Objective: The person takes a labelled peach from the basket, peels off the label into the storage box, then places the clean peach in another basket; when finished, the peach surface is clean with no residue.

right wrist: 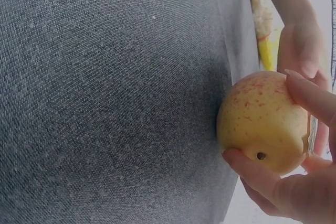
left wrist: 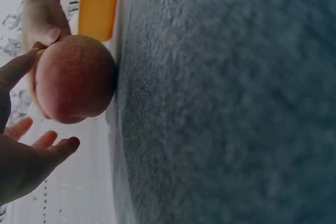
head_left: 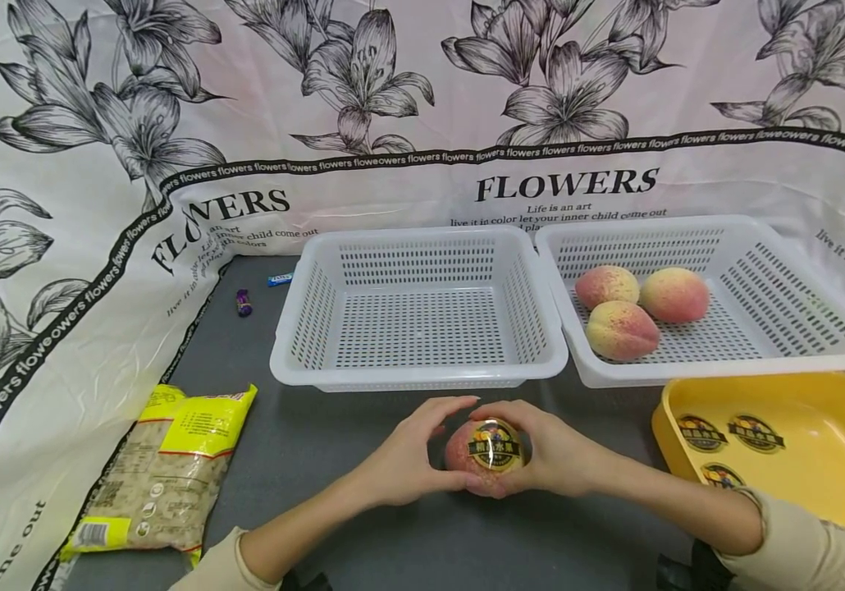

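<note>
At the far left of the grey table [head_left: 363, 525] lies a yellow packet [head_left: 160, 476], with a small purple thing [head_left: 244, 303] and a blue one [head_left: 280, 279] farther back. Right of them stands a white basket [head_left: 419, 377], holding nothing visible. Just in front of it, the left hand [head_left: 400, 460] curves its fingers [left wrist: 52, 148] loosely beside a peach [head_left: 483, 454], its thumb touching the fruit; whether it truly grips cannot be told. That peach rests on the table between both hands and bears a round sticker [head_left: 495, 445] on top. Closing on its right side, the right hand [head_left: 551, 451] has fingers [right wrist: 310, 95] and thumb curled round the fruit, clamped on it. Behind, a second basket [head_left: 725, 369] holds three peaches [head_left: 640, 310]. Farthest right sits a yellow tray [head_left: 829, 460] with stickers [head_left: 728, 439] inside.
</note>
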Tool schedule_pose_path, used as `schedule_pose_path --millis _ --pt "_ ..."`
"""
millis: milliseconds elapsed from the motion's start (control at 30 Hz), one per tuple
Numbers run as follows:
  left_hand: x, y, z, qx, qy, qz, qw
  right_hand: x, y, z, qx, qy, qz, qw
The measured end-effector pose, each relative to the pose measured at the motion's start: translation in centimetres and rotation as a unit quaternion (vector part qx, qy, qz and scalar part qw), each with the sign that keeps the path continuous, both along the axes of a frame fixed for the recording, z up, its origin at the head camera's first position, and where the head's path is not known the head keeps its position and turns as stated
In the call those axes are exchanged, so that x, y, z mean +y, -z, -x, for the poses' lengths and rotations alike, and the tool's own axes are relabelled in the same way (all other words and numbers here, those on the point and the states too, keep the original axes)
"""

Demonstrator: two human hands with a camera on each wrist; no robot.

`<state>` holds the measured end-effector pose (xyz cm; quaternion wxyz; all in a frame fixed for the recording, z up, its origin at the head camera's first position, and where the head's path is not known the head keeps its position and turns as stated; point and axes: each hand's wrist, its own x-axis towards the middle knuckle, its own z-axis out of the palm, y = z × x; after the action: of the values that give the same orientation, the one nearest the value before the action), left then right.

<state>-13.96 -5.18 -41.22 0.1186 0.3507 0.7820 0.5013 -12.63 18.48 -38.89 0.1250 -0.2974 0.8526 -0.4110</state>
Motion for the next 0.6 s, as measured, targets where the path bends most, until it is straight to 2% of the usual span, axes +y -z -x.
schedule_pose_path --millis 200,367,467,533,600 --pt "0.5 0.4 0.3 -0.038 0.014 -0.007 0.9991 0.1 0.1 0.1 -0.017 -0.003 0.006 1.000" --pt "0.7 0.4 0.5 -0.054 0.025 -0.015 0.9981 0.5 -0.5 0.4 -0.079 0.009 0.023 0.997" --pt "0.8 0.4 0.5 -0.059 0.019 -0.012 0.9980 1.0 -1.3 0.8 -0.104 0.042 0.018 0.994" --pt "0.8 0.3 0.5 -0.050 0.012 -0.005 0.9987 1.3 -1.9 1.2 -0.130 0.064 0.013 0.989" --pt "0.9 0.3 0.4 -0.039 0.007 0.000 0.9992 1.6 -2.5 1.6 -0.178 0.080 0.013 0.981"
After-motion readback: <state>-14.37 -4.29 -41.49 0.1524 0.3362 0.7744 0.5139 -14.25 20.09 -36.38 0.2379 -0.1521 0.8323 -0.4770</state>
